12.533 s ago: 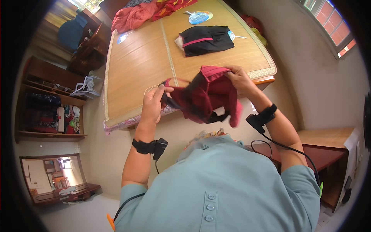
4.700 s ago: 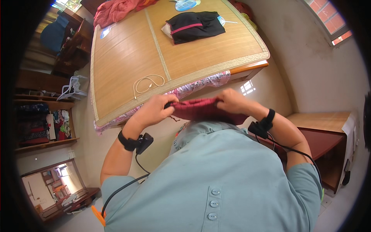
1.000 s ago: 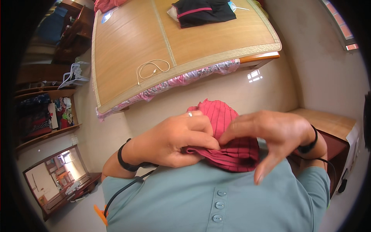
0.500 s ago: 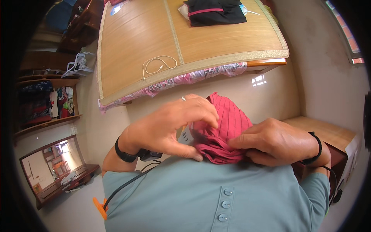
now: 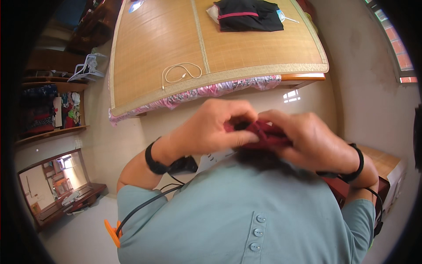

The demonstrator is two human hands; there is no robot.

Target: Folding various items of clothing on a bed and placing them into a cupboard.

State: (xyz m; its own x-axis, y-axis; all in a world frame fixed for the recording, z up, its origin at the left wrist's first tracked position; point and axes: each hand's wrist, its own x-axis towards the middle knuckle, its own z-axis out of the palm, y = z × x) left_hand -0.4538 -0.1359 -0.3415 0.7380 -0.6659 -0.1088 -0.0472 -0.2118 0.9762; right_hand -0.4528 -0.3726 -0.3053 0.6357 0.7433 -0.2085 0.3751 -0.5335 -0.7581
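Note:
A dark red, ribbed piece of cloth (image 5: 269,137) is bunched up just in front of my chest. My left hand (image 5: 224,125) curls around its left end, thumb and fingers pinching the fabric. On the other end my right hand (image 5: 303,132) is closed, with its fingers over the top and thumb below. The fingertips of both hands nearly meet at the middle of the cloth. Folds and hands hide its full shape, and motion blurs it.
Ahead stands a bed with a woven mat (image 5: 154,48), a white cable (image 5: 178,72) and a folded black garment (image 5: 250,15). Clothes shelves (image 5: 52,110) and a mirror (image 5: 52,180) are at the left. A wooden cabinet (image 5: 378,160) stands at the right.
Both hands have risen and come together, drawing the cloth up with them. The cloth, which hung fanned out, is gathered tighter, and my left fingers have closed on it.

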